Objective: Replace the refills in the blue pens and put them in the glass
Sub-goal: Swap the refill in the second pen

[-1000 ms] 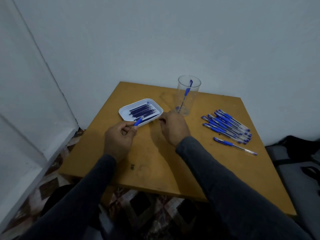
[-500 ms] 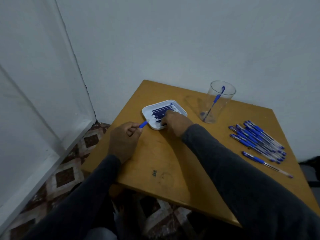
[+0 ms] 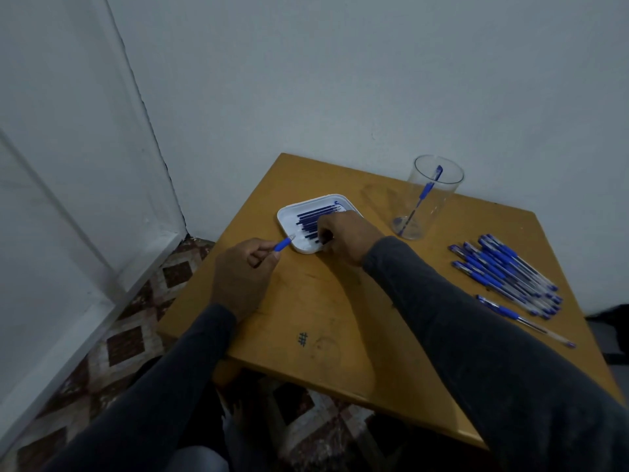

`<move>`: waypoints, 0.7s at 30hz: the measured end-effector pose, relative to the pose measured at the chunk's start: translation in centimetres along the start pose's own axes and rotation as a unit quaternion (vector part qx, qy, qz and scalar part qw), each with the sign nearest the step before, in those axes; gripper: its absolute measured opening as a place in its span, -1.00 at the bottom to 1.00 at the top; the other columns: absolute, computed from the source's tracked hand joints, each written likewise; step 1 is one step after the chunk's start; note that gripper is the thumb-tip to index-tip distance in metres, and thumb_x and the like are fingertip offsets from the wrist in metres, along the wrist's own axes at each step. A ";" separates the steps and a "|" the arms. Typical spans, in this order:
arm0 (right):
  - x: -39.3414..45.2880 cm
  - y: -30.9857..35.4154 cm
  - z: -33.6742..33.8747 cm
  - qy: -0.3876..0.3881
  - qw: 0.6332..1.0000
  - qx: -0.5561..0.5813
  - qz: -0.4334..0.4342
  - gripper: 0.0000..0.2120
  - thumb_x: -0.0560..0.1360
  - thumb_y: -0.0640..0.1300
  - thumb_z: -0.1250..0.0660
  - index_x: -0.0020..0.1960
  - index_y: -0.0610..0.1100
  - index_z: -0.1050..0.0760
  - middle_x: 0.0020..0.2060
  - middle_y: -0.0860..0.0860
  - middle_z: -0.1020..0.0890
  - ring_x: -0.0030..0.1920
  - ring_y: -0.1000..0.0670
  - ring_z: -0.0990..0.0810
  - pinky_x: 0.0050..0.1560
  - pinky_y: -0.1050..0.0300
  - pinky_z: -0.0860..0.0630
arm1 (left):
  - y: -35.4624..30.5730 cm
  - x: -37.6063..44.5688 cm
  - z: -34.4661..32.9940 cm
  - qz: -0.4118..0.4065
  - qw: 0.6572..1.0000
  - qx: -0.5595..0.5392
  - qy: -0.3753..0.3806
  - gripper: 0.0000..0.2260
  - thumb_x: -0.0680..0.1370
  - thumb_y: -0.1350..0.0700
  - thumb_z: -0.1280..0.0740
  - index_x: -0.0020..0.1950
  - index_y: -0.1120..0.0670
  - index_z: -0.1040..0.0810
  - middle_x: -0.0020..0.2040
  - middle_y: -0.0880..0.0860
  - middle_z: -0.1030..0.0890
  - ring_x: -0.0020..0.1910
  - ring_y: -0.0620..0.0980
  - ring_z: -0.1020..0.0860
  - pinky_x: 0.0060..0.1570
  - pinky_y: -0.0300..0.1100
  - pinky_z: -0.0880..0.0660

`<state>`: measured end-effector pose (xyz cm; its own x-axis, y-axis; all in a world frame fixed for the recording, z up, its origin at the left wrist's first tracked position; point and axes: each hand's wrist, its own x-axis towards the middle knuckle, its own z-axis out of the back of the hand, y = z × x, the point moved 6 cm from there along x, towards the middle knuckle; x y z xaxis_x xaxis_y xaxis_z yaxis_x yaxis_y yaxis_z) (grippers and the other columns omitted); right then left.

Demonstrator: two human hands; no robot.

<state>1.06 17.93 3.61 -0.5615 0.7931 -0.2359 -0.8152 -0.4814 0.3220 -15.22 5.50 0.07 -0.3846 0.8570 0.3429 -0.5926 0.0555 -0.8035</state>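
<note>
My left hand [image 3: 243, 272] grips a blue pen part [image 3: 283, 245] whose tip points toward a white tray [image 3: 285, 219]. Several dark blue refills [image 3: 315, 214] lie side by side in that tray. My right hand [image 3: 347, 235] reaches into the tray with its fingers curled down onto the refills; whether it holds one is hidden. A clear glass [image 3: 429, 199] stands at the back of the table with one blue pen [image 3: 422, 195] leaning inside. A pile of several blue pens [image 3: 503, 274] lies at the right.
The wooden table [image 3: 340, 318] stands in a corner against a white wall. One pen [image 3: 524, 320] lies apart from the pile near the right edge. Patterned floor tiles [image 3: 126, 342] show at the left below the table.
My right hand has moved left from near the glass into the tray and onto the refills. The view has swung left. My left hand keeps its hold on the blue pen part.
</note>
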 end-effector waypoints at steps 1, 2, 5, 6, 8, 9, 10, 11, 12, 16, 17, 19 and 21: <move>-0.1 0.1 0.0 0.005 1.000 -0.003 0.001 -0.77 0.59 -0.33 -0.28 0.21 -0.37 -0.55 0.17 -0.36 -0.57 0.23 -0.36 -0.53 0.27 -0.22 -0.47 | 0.0 0.0 0.0 0.000 1.000 -0.001 0.001 -0.84 0.56 0.12 -0.44 0.13 0.06 -0.70 -0.19 -0.09 -0.63 -0.25 -0.19 -0.53 -0.27 -0.48 -0.43; -0.3 0.3 0.0 0.006 1.000 -0.008 0.010 -0.78 0.58 -0.32 -0.31 0.21 -0.33 -0.57 0.16 -0.31 -0.60 0.21 -0.31 -0.55 0.26 -0.18 -0.48 | 0.0 -0.1 0.0 -0.001 1.000 -0.002 0.002 -0.84 0.56 0.12 -0.44 0.13 0.06 -0.70 -0.19 -0.09 -0.64 -0.25 -0.19 -0.53 -0.26 -0.49 -0.42; -1.1 0.5 0.7 -0.057 0.997 -0.009 0.050 -0.82 0.57 -0.30 -0.34 0.14 -0.18 -0.61 0.12 -0.14 -0.65 0.14 -0.14 -0.60 0.19 0.00 -0.54 | -0.3 -0.3 -0.3 -0.003 1.000 -0.008 0.007 -0.83 0.56 0.11 -0.44 0.14 0.06 -0.70 -0.18 -0.08 -0.64 -0.23 -0.19 -0.54 -0.25 -0.48 -0.43; -1.5 0.6 1.2 -0.094 0.993 -0.002 0.066 -0.84 0.56 -0.30 -0.35 0.11 -0.14 -0.62 0.09 -0.09 -0.66 0.09 -0.09 -0.60 0.16 0.02 -0.55 | -0.5 -0.3 -0.4 -0.008 1.000 -0.010 0.006 -0.83 0.56 0.11 -0.44 0.14 0.07 -0.70 -0.18 -0.08 -0.64 -0.22 -0.20 -0.54 -0.25 -0.47 -0.43; -2.2 0.5 1.9 -0.153 0.985 0.006 0.086 -0.85 0.57 -0.25 -0.37 0.10 -0.10 -0.63 0.05 -0.05 -0.66 0.03 -0.03 -0.58 0.06 0.04 -0.55 | -1.1 -0.4 -0.6 -0.021 1.000 -0.015 0.003 -0.83 0.56 0.13 -0.44 0.13 0.09 -0.69 -0.18 -0.09 -0.64 -0.20 -0.25 -0.55 -0.25 -0.48 -0.44; -2.6 0.3 2.1 -0.173 0.981 0.005 0.088 -0.83 0.57 -0.21 -0.38 0.14 -0.08 -0.62 0.04 -0.04 -0.65 0.02 -0.02 -0.56 0.01 0.06 -0.53 | -1.4 -0.5 -0.7 -0.028 0.999 -0.017 0.002 -0.83 0.56 0.14 -0.44 0.14 0.10 -0.69 -0.18 -0.08 -0.64 -0.18 -0.26 -0.55 -0.24 -0.48 -0.44; -3.1 0.1 2.4 -0.190 0.978 0.007 0.090 -0.79 0.58 -0.18 -0.38 0.20 -0.05 -0.59 0.02 -0.04 -0.65 0.02 -0.03 -0.56 -0.04 0.06 -0.51 | -1.8 -0.6 -0.9 -0.035 0.999 -0.021 0.003 -0.83 0.56 0.14 -0.44 0.14 0.11 -0.68 -0.17 -0.08 -0.63 -0.17 -0.25 -0.55 -0.23 -0.48 -0.45; -3.8 -0.2 2.6 -0.200 0.975 0.017 0.094 -0.75 0.58 -0.18 -0.38 0.25 -0.03 -0.54 -0.03 -0.02 -0.65 -0.02 -0.03 -0.57 -0.08 0.06 -0.49 | -2.1 -0.7 -1.1 -0.044 0.999 -0.024 0.006 -0.82 0.57 0.15 -0.44 0.15 0.12 -0.68 -0.16 -0.07 -0.63 -0.15 -0.24 -0.56 -0.22 -0.48 -0.46; -4.6 -0.4 2.8 -0.208 0.972 0.037 0.099 -0.72 0.58 -0.19 -0.37 0.26 -0.02 -0.49 -0.09 0.00 -0.65 -0.08 -0.03 -0.57 -0.12 0.05 -0.50 | -2.4 -0.9 -1.4 -0.054 0.998 -0.024 0.009 -0.82 0.57 0.16 -0.44 0.16 0.13 -0.67 -0.15 -0.07 -0.63 -0.14 -0.23 -0.56 -0.21 -0.48 -0.47; -7.6 -2.5 3.6 -0.198 0.964 0.159 0.079 -0.87 0.59 -0.25 -0.35 0.06 -0.06 -0.60 -0.18 0.09 -0.62 -0.15 0.11 -0.57 -0.10 0.14 -0.48 | -3.7 -1.8 -2.8 -0.086 0.995 -0.046 0.022 -0.82 0.55 0.20 -0.45 0.15 0.18 -0.68 -0.16 -0.01 -0.65 -0.19 -0.21 -0.57 -0.22 -0.45 -0.49; -8.3 -3.2 3.6 -0.189 0.958 0.205 0.073 -0.87 0.59 -0.26 -0.36 0.02 -0.08 -0.65 -0.18 0.09 -0.65 -0.13 0.10 -0.59 -0.08 0.17 -0.50 | -4.0 -2.1 -3.2 -0.082 0.995 -0.058 0.026 -0.82 0.55 0.20 -0.46 0.14 0.18 -0.68 -0.17 -0.01 -0.65 -0.21 -0.19 -0.57 -0.23 -0.43 -0.49; -9.7 -4.7 3.2 -0.163 0.925 0.340 0.049 -0.83 0.60 -0.30 -0.33 0.04 -0.17 -0.70 -0.18 0.00 -0.72 -0.17 0.03 -0.60 -0.23 0.22 -0.52 | -4.7 -2.6 -4.2 -0.068 0.993 -0.085 0.040 -0.84 0.55 0.21 -0.46 0.12 0.16 -0.69 -0.19 0.00 -0.66 -0.24 -0.16 -0.56 -0.23 -0.39 -0.50; -11.4 -6.0 2.5 -0.143 0.885 0.442 0.035 -0.78 0.60 -0.37 -0.29 0.12 -0.24 -0.68 -0.11 -0.14 -0.74 -0.27 -0.07 -0.54 -0.46 0.21 -0.45 | -5.6 -3.2 -5.3 -0.055 0.992 -0.101 0.058 -0.85 0.54 0.20 -0.46 0.11 0.13 -0.70 -0.19 -0.01 -0.67 -0.24 -0.17 -0.56 -0.23 -0.39 -0.49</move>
<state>12.64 12.71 6.65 -0.4451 0.8954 0.0134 -0.2801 -0.1534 0.9476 -6.94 5.12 0.89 -0.2337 0.8929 0.3848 -0.4675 0.2438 -0.8497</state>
